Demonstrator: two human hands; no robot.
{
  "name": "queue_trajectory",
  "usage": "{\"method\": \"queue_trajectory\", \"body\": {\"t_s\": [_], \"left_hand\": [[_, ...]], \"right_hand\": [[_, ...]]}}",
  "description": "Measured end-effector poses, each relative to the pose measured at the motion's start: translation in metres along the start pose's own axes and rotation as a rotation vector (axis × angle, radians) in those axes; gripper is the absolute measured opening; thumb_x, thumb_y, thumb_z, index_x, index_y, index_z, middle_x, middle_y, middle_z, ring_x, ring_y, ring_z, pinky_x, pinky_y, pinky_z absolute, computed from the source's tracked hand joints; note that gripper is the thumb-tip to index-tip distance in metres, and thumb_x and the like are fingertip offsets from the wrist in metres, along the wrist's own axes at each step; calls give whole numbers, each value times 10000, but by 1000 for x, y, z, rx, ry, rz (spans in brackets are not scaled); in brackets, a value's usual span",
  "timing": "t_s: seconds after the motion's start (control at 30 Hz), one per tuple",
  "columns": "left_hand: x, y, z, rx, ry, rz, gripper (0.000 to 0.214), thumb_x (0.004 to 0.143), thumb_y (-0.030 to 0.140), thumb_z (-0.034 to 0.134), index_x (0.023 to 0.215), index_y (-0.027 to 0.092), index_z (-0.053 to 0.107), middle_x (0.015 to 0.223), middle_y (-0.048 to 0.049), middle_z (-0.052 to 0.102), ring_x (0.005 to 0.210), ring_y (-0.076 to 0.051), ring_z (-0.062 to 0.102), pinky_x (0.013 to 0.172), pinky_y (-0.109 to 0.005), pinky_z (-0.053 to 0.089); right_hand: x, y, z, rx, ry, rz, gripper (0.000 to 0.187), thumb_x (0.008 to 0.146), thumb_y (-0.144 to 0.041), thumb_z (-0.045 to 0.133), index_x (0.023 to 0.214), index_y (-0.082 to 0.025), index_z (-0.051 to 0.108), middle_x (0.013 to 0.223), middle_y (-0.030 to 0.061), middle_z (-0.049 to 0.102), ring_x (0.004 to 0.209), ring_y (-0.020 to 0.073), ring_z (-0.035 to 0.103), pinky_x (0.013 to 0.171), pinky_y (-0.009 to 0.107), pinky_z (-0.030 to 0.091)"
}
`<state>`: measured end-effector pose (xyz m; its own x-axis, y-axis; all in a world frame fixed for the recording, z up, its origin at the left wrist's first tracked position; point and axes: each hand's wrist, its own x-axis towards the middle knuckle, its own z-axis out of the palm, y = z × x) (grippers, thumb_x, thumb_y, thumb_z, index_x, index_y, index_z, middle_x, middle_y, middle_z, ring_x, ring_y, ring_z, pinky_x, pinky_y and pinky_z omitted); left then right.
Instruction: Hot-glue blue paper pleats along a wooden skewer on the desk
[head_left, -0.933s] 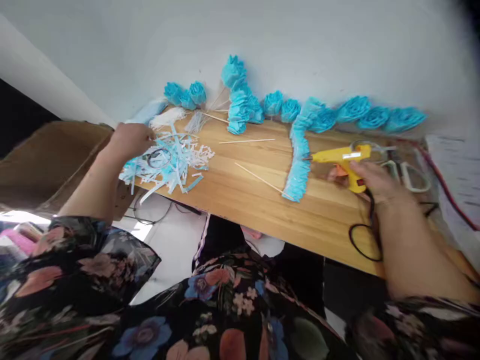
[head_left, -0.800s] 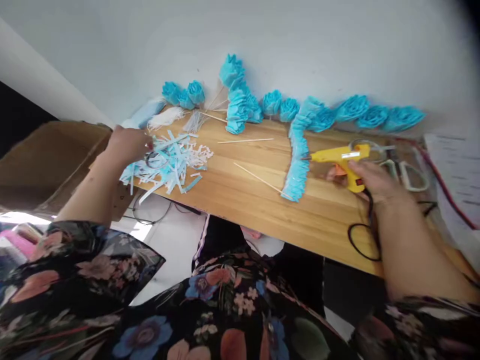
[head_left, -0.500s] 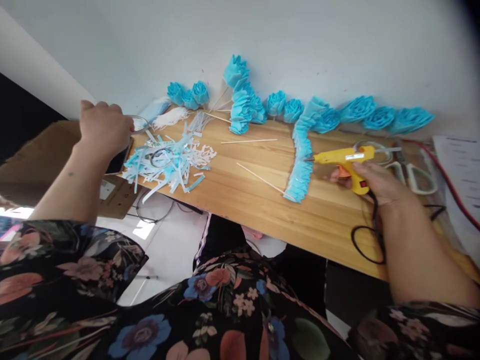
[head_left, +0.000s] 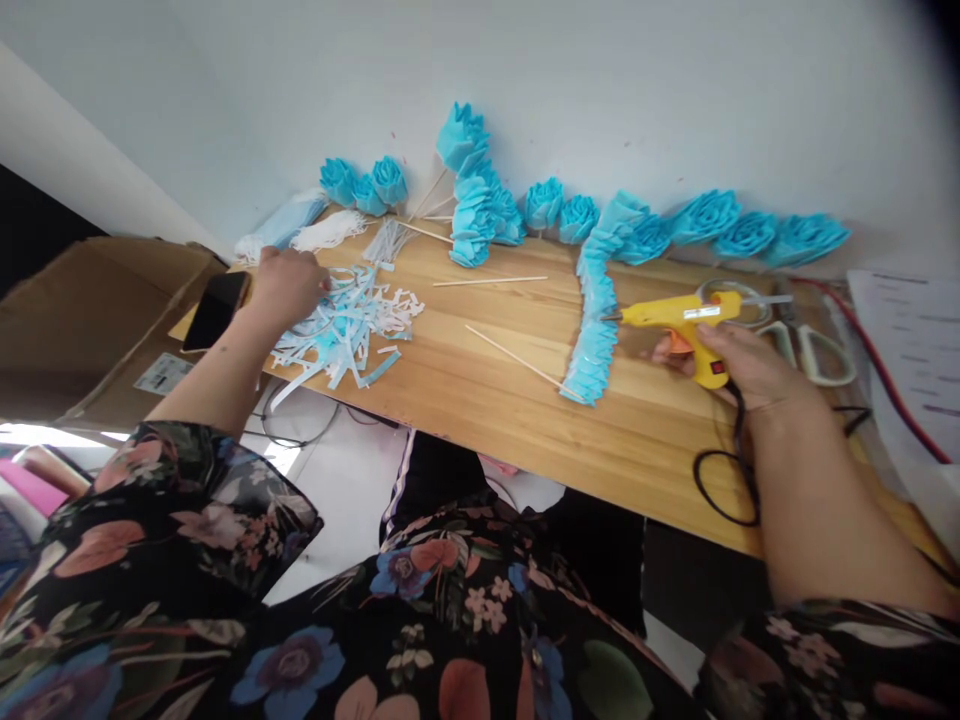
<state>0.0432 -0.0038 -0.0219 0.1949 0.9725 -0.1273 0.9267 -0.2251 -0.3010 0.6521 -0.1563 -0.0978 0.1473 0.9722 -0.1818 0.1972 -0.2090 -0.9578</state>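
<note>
Wooden tabletop (head_left: 480, 400) against a white wall, seen from above. Right hand (head_left: 750, 365) closed around the handle of the yellow glue gun (head_left: 686, 318), nozzle pointing left, its tip just short of the folded blue strip (head_left: 598, 335). Left hand (head_left: 289, 283) rests on the pile of paper scraps (head_left: 349, 330) at the left edge; fingers hidden in the pile, so cannot tell whether they grip anything.

Risks, as judged:
- Nozzle close to the strip; a drip or touch could mark or scorch the paper.
- Cord (head_left: 720, 480) loops off the near edge beside the right forearm; a snag could jerk the gun.
- Scraps overhang the edge; a sweep of the left hand could send them to the floor.
- Phone (head_left: 214, 310) sits at the corner just beside the left hand, easily nudged off.

Around: skewers (head_left: 517, 360) lie loose mid-table between the hands. Blue paper flowers (head_left: 675, 230) line the wall. Scissors (head_left: 814, 350) lie just behind the gun. Cardboard box (head_left: 90, 320) stands left of the table.
</note>
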Motion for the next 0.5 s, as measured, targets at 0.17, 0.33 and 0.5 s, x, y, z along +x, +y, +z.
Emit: {"method": "queue_trajectory", "body": {"t_s": [0.17,0.33,0.5], "left_hand": [[-8,-21,-1,9,-92,39,310,1054,195,643,1188,117,912,1308,-194,814,1222,-369,671,1158,-544,425],[-18,-25,-2,-1,-135,57,357,1094,212,608,1278,151,908,1419,-190,817,1313,-374,692,1178,-528,443],[-46,-12,-13,-57,122,30,472,1153,356,587,1526,180,817,1514,-196,797,1329,-369,715,1199,-511,442]], "right_hand": [[5,9,-7,68,-23,12,691,561,-892,1052,741,-265,825,881,188,837,897,365,839,895,509,706],[4,10,-6,109,4,-2,755,471,-930,1072,704,-257,821,824,108,812,845,327,838,1029,503,732],[3,12,-8,75,11,22,750,494,-934,1057,740,-257,847,820,90,815,858,333,844,1065,503,729]]}}
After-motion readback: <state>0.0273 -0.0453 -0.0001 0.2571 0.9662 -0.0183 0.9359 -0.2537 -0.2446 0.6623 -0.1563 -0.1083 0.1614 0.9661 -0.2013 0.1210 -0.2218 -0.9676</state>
